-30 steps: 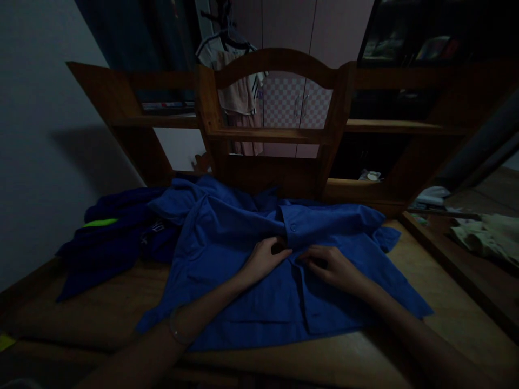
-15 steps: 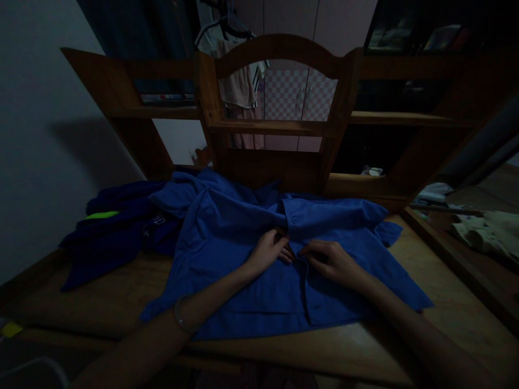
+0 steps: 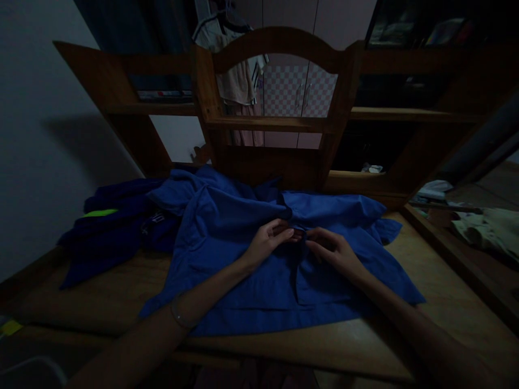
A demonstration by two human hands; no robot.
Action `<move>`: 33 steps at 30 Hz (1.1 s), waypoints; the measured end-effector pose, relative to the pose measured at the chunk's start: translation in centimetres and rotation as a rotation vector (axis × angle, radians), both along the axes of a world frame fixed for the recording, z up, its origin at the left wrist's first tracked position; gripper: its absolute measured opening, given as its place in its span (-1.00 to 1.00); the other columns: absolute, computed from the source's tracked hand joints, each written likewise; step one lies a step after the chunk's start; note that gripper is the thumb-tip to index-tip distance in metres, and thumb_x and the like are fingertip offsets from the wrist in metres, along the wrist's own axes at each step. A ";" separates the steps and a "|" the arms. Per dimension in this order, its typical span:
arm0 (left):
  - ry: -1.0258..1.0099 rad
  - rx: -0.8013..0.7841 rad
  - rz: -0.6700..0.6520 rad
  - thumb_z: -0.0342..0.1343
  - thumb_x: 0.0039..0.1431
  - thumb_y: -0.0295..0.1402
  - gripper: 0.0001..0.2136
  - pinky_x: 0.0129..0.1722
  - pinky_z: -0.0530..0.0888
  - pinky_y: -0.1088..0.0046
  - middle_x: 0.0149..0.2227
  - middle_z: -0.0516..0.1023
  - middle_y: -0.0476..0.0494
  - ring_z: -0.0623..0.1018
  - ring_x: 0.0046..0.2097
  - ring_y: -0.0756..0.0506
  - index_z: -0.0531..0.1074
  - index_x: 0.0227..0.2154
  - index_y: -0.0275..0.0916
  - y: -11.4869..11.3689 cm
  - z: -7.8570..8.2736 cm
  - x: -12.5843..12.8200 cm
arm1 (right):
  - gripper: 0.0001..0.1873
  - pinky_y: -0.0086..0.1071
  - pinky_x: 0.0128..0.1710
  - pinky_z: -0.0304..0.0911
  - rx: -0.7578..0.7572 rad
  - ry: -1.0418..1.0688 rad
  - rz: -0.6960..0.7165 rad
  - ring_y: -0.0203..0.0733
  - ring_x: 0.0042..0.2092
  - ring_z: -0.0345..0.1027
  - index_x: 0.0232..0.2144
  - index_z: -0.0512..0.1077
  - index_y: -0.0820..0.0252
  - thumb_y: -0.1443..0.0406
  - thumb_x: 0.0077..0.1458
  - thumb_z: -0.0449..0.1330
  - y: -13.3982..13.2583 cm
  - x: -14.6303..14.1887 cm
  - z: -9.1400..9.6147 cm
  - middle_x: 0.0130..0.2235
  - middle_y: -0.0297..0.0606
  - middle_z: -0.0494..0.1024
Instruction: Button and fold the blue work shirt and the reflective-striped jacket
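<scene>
Where plackets meet: both hands [image 3: 300, 240] on shirt [image 3: 227, 237]

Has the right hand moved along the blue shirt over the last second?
Yes. The right hand has crept up the blue shirt front toward the collar and the wooden shelf unit, fingertips meeting the left hand.

Shirt [image 3: 243, 259] spread on table [image 3: 446, 302], centre. Left hand [image 3: 265, 243] and right hand [image 3: 334, 251] on shirt's middle, fingertips meeting at front opening, left hand left of right. Heap of garments [image 3: 109, 227] on table left of shirt, touching it. Shelf unit [image 3: 279, 124] at table's far edge, behind shirt. Clothes on hanger [image 3: 235, 75] farther back, seen through shelf unit. Crumpled cloth [image 3: 486, 229] far right, off table. Wall [image 3: 40, 135] at left.
</scene>
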State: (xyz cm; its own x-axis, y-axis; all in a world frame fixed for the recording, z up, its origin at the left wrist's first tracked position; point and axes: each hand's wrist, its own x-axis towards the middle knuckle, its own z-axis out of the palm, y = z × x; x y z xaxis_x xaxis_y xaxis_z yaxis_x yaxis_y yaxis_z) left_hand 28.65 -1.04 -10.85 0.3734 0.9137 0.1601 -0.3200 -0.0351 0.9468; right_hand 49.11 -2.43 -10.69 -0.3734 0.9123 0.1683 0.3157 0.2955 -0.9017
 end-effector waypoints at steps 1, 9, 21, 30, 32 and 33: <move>-0.006 0.011 -0.041 0.15 0.06 -0.36 -0.75 -0.04 0.43 0.25 -0.17 0.55 -0.28 0.55 -0.13 -0.16 0.39 -0.21 -0.38 -0.2 0.1 0.0 | -0.72 -0.52 -0.58 0.09 -0.039 0.023 0.010 -0.40 -0.55 0.18 -0.20 0.37 0.16 0.12 0.09 0.15 0.1 0.0 0.1 -0.48 -0.40 0.33; 0.302 0.239 0.052 0.00 0.11 -0.47 -0.76 -0.03 0.39 0.36 -0.16 0.55 -0.20 0.53 -0.12 -0.10 0.43 -0.16 -0.32 -0.3 -0.2 0.0 | -0.63 -0.54 -0.60 0.03 -0.068 0.111 -0.077 -0.42 -0.53 0.17 -0.41 0.37 0.22 0.06 -0.14 0.31 0.9 0.1 -0.5 -0.49 -0.39 0.38; 0.917 0.568 0.170 0.12 0.07 -0.41 -0.85 -0.15 0.40 0.46 -0.21 0.52 -0.08 0.49 -0.16 -0.07 0.46 -0.26 -0.23 0.6 -2.3 -0.2 | -0.44 -0.50 -0.64 0.05 -0.031 0.031 -0.281 -0.33 -0.56 0.26 -0.35 0.51 0.30 -0.08 -0.19 0.25 1.3 0.3 -0.5 -0.51 -0.24 0.49; 1.021 0.612 0.200 0.09 0.08 -0.40 -0.89 -0.27 0.39 0.50 -0.33 0.53 -0.07 0.51 -0.29 -0.04 0.45 -0.32 -0.26 0.0 -2.4 0.4 | -0.66 -0.48 -0.50 0.16 0.006 -0.055 -0.150 -0.24 -0.42 0.37 -0.31 0.52 0.26 0.10 -0.04 0.22 1.2 -0.1 -1.4 -0.42 -0.25 0.54; 1.029 0.606 0.224 0.08 0.09 -0.38 -0.88 -0.27 0.40 0.49 -0.34 0.53 -0.07 0.51 -0.30 -0.04 0.45 -0.31 -0.26 -0.3 -2.2 0.4 | -0.66 -0.48 -0.50 0.16 0.014 -0.066 -0.148 -0.25 -0.42 0.36 -0.30 0.51 0.25 0.11 -0.04 0.23 1.1 -0.2 -1.4 -0.43 -0.27 0.53; 1.024 0.603 0.235 0.07 0.10 -0.37 -0.88 -0.27 0.40 0.48 -0.34 0.53 -0.07 0.51 -0.31 -0.04 0.44 -0.31 -0.26 -0.5 -2.0 0.4 | -0.66 -0.48 -0.50 0.15 0.020 -0.072 -0.150 -0.26 -0.43 0.35 -0.31 0.51 0.25 0.10 -0.04 0.22 1.0 -0.2 -1.4 -0.44 -0.28 0.52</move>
